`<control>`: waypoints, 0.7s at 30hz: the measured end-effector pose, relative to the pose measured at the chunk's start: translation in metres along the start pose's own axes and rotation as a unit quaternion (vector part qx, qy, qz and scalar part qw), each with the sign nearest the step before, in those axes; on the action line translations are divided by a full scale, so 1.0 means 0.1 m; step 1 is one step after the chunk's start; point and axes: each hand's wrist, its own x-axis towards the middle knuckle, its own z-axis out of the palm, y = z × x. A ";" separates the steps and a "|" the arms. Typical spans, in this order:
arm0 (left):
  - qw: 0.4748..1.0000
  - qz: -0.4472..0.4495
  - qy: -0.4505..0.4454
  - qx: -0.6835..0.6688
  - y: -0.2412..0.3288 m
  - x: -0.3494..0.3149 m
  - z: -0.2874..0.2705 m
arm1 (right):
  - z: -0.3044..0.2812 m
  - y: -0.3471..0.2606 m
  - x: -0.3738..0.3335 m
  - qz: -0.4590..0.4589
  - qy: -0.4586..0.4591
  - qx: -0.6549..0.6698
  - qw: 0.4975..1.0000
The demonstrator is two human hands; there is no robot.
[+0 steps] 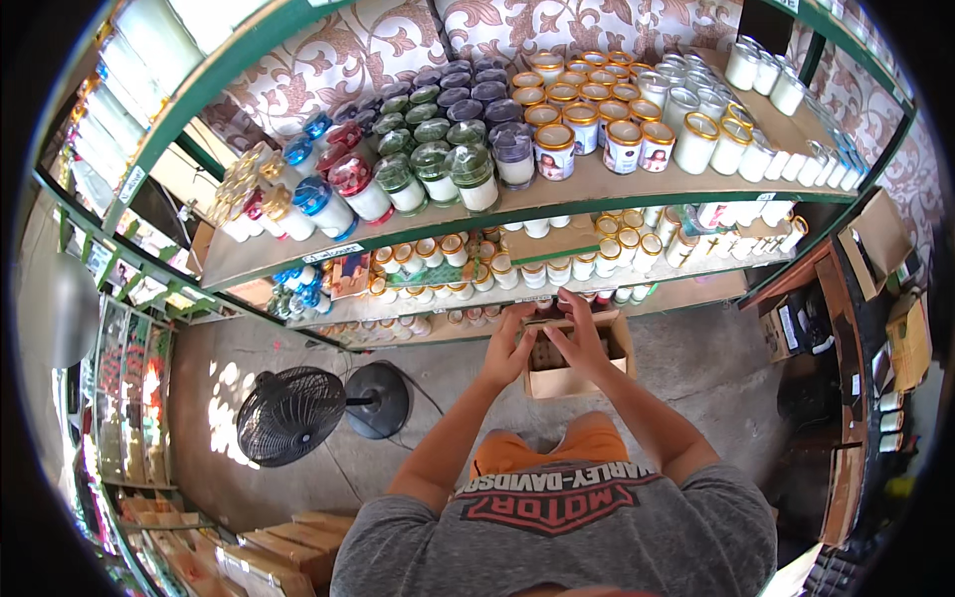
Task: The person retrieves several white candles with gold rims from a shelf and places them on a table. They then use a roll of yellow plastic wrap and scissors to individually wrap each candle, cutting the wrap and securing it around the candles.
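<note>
My left hand (510, 341) and my right hand (580, 336) are raised side by side above an open cardboard box (577, 381), in front of the lower shelves. Their fingers curve in toward each other around a small dark thing, partly hidden by the fingers; its kind I cannot make out. Thumbs point inward over the box. Inside the box, brown dividers (545, 355) show between my wrists. Just beyond my fingertips stand small jar candles (559, 269) on the shelf.
A green-edged shelf (557, 207) carries rows of jar candles with green (473, 179), purple, blue, red and gold lids. A black fan (290, 416) stands on the floor at left, its cord trailing nearby. Cardboard boxes (264, 567) lie lower left; a wooden cabinet (831, 298) stands right.
</note>
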 end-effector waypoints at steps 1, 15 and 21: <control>1.000 0.002 0.014 -0.004 -0.18 0.00 0.04 | 0.07 0.15 0.04 -0.016 0.008 -0.007 1.000; 0.893 0.145 0.169 0.391 -2.67 0.57 0.90 | 0.41 2.42 0.91 -0.254 0.134 -0.346 0.893; 0.883 0.172 0.187 0.395 -2.67 0.58 0.92 | 0.46 2.37 0.84 -0.257 0.163 -0.351 0.886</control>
